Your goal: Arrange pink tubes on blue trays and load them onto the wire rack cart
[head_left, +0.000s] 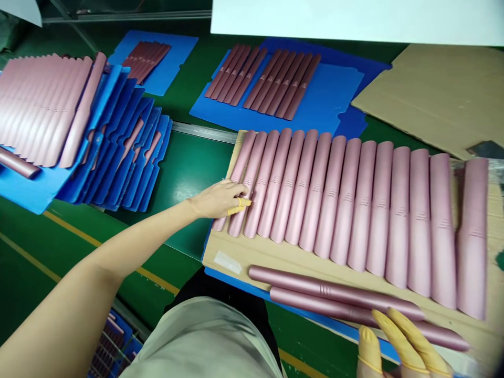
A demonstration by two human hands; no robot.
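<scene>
My left hand (226, 199), with a yellow finger cot on at least one digit, is closed over the left end of a row of long pink curved panels (302, 191). Its fingers curl around a pink curved panel (247, 181) there; exactly where they press is partly hidden. At the lower right, only the fingers of my right hand (401, 346) show, in yellow finger cots, spread apart. The fingertips overlap the front one of two panels lying crosswise, the front panel (315, 303) and the rear panel (334, 289); contact is unclear.
Cardboard (255, 252) lies under the row. To the left, a stack of blue plastic sheets (129, 157) holds more pink panels (43, 105). Darker panels (279, 81) rest on a blue sheet (334, 89) at the back. Brown cardboard (444, 94) lies back right.
</scene>
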